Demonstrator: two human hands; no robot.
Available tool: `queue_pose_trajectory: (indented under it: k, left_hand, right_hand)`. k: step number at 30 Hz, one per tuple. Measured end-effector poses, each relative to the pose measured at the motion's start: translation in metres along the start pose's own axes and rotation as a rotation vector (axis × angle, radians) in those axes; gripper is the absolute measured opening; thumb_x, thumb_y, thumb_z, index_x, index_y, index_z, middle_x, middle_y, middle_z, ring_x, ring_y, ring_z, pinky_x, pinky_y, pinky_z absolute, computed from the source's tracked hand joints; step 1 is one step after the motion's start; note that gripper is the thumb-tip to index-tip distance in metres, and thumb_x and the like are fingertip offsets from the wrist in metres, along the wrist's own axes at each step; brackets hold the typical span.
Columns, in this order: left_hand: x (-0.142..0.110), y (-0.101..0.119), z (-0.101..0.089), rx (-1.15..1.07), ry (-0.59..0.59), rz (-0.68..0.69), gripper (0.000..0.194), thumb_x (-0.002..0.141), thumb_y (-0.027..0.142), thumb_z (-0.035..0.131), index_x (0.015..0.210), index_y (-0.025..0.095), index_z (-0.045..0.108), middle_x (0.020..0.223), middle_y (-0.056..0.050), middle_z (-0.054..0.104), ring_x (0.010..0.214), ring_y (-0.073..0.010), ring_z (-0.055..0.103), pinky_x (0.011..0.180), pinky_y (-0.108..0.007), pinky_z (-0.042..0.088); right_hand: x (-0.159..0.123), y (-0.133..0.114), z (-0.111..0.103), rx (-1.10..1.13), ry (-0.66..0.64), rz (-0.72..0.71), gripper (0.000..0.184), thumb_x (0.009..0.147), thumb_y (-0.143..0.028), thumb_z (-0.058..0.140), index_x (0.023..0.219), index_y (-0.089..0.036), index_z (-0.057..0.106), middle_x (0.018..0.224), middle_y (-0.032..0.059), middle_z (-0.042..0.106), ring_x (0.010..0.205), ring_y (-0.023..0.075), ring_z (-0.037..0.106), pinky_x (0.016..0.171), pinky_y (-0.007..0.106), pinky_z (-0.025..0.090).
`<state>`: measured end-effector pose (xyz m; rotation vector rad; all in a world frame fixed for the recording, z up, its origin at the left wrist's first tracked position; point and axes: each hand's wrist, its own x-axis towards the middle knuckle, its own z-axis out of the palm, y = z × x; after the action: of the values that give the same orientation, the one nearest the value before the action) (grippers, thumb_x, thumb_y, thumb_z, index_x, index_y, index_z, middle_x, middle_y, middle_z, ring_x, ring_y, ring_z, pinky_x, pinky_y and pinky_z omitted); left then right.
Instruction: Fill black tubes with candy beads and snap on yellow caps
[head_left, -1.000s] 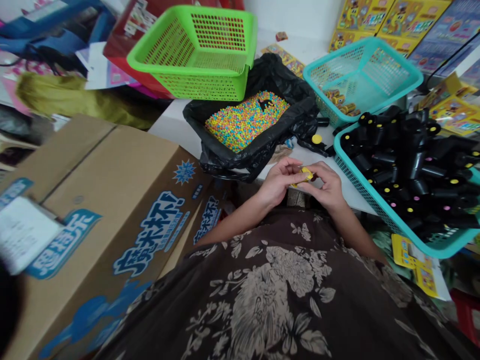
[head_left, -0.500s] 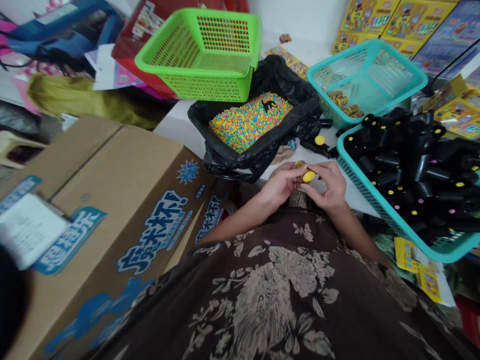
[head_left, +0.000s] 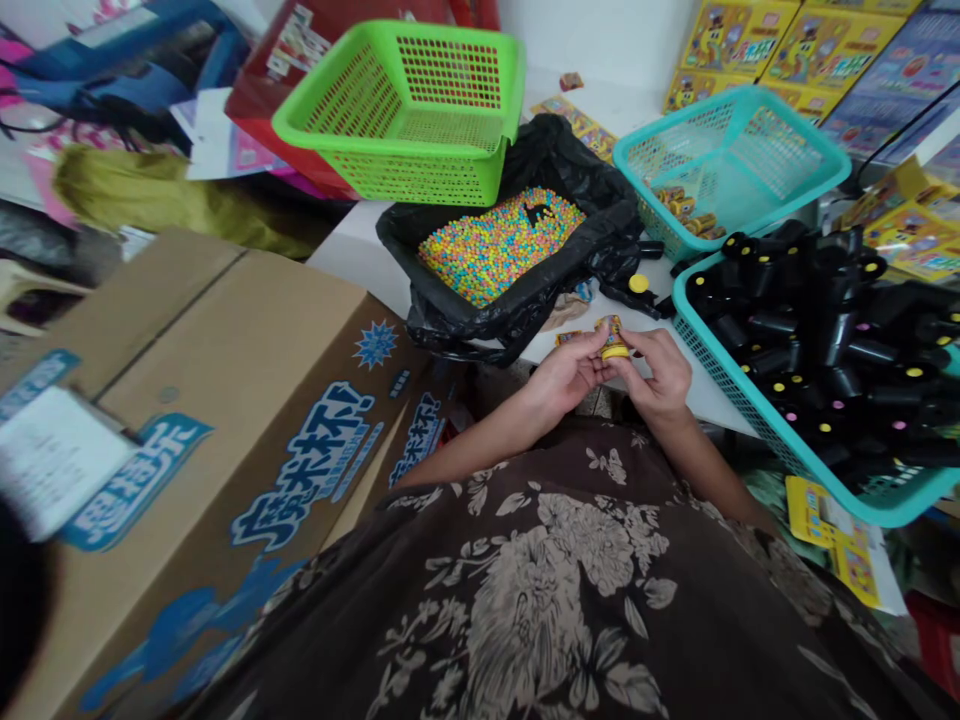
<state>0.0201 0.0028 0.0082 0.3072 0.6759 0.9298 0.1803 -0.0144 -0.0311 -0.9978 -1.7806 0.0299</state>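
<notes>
My left hand (head_left: 564, 378) and my right hand (head_left: 658, 372) meet over the table's near edge, both pinching a small yellow-capped tube with a printed label (head_left: 613, 337). The tube stands between the fingertips, its yellow cap toward me. Just beyond the hands lies a black plastic bag (head_left: 465, 315) full of small multicoloured candy beads (head_left: 498, 246). A loose yellow cap (head_left: 638, 284) rests on the white table behind my right hand.
A teal basket (head_left: 724, 365) of black tubes sits at the right; behind it another teal basket (head_left: 780, 125) holds a few labelled tubes. A green basket (head_left: 360, 160) stands at the back. A large cardboard box (head_left: 210, 400) fills the left. Yellow packets lie at the far right.
The tube has turned in my fingers: first a yellow piece low between the hands, now it is raised slightly with its label showing. The hands stayed together in the same place.
</notes>
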Motion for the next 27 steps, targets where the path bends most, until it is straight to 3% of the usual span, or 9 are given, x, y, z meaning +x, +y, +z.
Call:
queue_pose_trajectory:
  k: [4,10,18,22,27]
  left_hand:
    - [0.0006,0.0005,-0.0040,0.032,0.021,-0.020,0.021,0.086,0.033,0.086,0.082,0.016,0.074,0.076,0.000,0.073,0.066,-0.0105,0.064,0.072,-0.026,0.052]
    - [0.0014,-0.0049,-0.0012,0.043,0.050,0.007,0.022,0.082,0.030,0.089,0.079,0.017,0.072,0.071,0.001,0.071,0.060,-0.0082,0.062,0.066,-0.022,0.050]
    - [0.0017,-0.0045,-0.0044,0.114,0.028,0.037,0.027,0.084,0.035,0.087,0.077,0.015,0.071,0.071,0.000,0.071,0.063,-0.0108,0.064,0.070,-0.026,0.051]
    - [0.0022,-0.0014,-0.0042,0.114,0.012,0.037,0.021,0.087,0.030,0.084,0.077,0.015,0.072,0.072,0.000,0.071,0.063,-0.0099,0.063,0.070,-0.026,0.050]
    - [0.0032,-0.0008,-0.0038,0.100,0.023,-0.009,0.023,0.090,0.035,0.081,0.080,0.016,0.073,0.072,-0.002,0.071,0.063,-0.0120,0.065,0.069,-0.027,0.053]
  right_hand:
    - [0.0000,0.0022,0.0011,-0.016,-0.013,-0.015,0.026,0.101,-0.039,0.068,0.121,-0.027,0.078,0.099,0.0084,0.077,0.087,0.0251,0.070,0.079,0.044,0.061]
    - [-0.0019,0.0018,0.0045,0.037,0.018,-0.038,0.028,0.102,-0.033,0.068,0.128,-0.029,0.076,0.095,0.0049,0.076,0.081,0.0221,0.068,0.072,0.039,0.058]
    - [-0.0076,0.0080,0.0011,-0.189,-0.030,-0.113,0.025,0.102,-0.034,0.066,0.124,-0.029,0.077,0.098,0.0078,0.076,0.087,0.0246,0.067,0.080,0.042,0.055]
    - [-0.0052,0.0050,0.0019,-0.088,0.033,-0.036,0.033,0.100,-0.037,0.070,0.131,-0.027,0.073,0.097,0.0077,0.076,0.084,0.0253,0.068,0.075,0.042,0.058]
    - [-0.0042,0.0051,0.0056,-0.029,0.061,-0.070,0.025,0.100,-0.031,0.070,0.124,-0.026,0.076,0.093,0.0065,0.076,0.081,0.0236,0.069,0.073,0.041,0.059]
